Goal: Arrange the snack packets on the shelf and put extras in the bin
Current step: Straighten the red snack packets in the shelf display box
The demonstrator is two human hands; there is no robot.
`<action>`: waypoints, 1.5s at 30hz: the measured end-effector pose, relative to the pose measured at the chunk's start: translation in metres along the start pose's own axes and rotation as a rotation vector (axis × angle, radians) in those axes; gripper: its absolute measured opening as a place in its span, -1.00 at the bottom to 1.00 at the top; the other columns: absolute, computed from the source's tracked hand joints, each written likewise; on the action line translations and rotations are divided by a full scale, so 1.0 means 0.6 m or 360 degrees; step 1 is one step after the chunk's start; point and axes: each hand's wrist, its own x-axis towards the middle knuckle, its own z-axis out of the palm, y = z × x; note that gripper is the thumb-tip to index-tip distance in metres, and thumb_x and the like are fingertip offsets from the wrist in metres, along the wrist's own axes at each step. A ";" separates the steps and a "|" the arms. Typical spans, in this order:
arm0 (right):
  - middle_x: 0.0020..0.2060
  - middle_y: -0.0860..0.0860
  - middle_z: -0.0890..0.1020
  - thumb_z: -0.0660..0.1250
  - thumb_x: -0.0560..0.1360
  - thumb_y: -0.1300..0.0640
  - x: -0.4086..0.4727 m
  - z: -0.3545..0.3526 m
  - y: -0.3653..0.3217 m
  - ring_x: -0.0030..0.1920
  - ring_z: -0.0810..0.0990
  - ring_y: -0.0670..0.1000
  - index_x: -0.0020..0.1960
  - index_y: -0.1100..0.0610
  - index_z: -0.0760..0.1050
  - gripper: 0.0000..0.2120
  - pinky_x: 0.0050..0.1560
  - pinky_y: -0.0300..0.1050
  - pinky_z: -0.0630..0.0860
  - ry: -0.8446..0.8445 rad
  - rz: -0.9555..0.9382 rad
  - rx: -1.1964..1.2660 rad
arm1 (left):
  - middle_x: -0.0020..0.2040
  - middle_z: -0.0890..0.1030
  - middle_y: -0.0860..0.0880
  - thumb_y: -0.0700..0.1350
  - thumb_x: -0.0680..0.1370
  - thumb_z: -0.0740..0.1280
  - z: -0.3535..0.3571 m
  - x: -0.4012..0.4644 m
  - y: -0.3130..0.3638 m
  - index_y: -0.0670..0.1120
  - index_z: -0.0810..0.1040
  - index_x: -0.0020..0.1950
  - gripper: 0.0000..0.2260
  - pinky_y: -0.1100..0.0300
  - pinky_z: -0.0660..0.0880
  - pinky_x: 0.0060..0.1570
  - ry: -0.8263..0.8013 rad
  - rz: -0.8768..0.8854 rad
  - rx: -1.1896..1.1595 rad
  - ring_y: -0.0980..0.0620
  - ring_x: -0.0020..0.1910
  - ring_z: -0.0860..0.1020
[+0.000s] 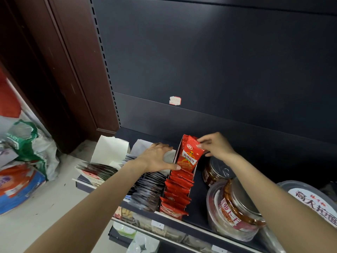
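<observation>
A row of red snack packets [177,190] stands in a narrow display box on the dark shelf [198,214]. At the back of that row one red packet [188,155] stands upright; my right hand [215,146] pinches its top right corner. My left hand [157,157] lies on the box's left wall, thumb touching the foot of the upright packet. Left of it, silver-and-dark packets [149,189] fill a second box, and more packets [96,172] fill a third at the shelf's left end.
Clear plastic jars [235,207] with snacks stand on the shelf's right part, a dark jar [216,172] behind them. White box flaps [111,149] stick up at the back left. Bags [23,157] lie on the floor at left. A lower shelf [164,232] holds more goods.
</observation>
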 end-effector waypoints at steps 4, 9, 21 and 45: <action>0.08 0.11 0.62 0.38 0.47 0.22 0.016 0.024 0.002 0.06 0.59 0.04 0.07 0.16 0.57 -0.82 -0.17 -0.20 0.54 -0.0005 0.0030 -0.0083 | 0.53 0.15 0.01 0.28 0.42 0.35 0.002 0.001 -0.001 -0.01 0.15 0.53 -0.21 -0.01 0.06 0.45 -0.0011 -0.0011 -0.0008 -0.01 0.52 0.01; 0.13 0.09 0.59 0.36 0.48 0.20 0.026 0.042 0.004 0.14 0.56 0.06 0.09 0.15 0.57 -0.82 0.08 -0.02 0.55 0.0051 0.0028 -0.0200 | 0.54 0.15 0.00 0.27 0.43 0.34 0.001 0.002 -0.001 -0.01 0.15 0.53 -0.22 -0.01 0.06 0.45 -0.0020 -0.0012 0.0009 -0.02 0.52 0.01; 0.27 0.04 0.50 0.32 0.52 0.17 -0.006 0.034 -0.015 0.26 0.47 0.01 0.27 0.09 0.48 -0.68 0.14 -0.10 0.45 0.0150 -0.0023 -0.0292 | 0.52 0.19 0.00 0.26 0.44 0.33 -0.002 -0.004 -0.003 -0.01 0.19 0.51 -0.27 0.04 0.10 0.43 0.0050 0.0018 -0.0061 0.00 0.51 0.07; -0.07 -0.06 0.67 0.35 0.51 0.14 -0.112 0.119 -0.042 0.00 0.60 -0.08 -0.07 0.03 0.62 -0.92 0.12 -0.04 0.52 0.0442 0.0147 -0.0230 | 0.55 0.09 0.03 0.29 0.47 0.27 -0.020 -0.005 -0.078 0.08 0.12 0.53 -0.29 -0.04 0.07 0.45 -0.0040 0.0361 0.0355 -0.03 0.52 0.04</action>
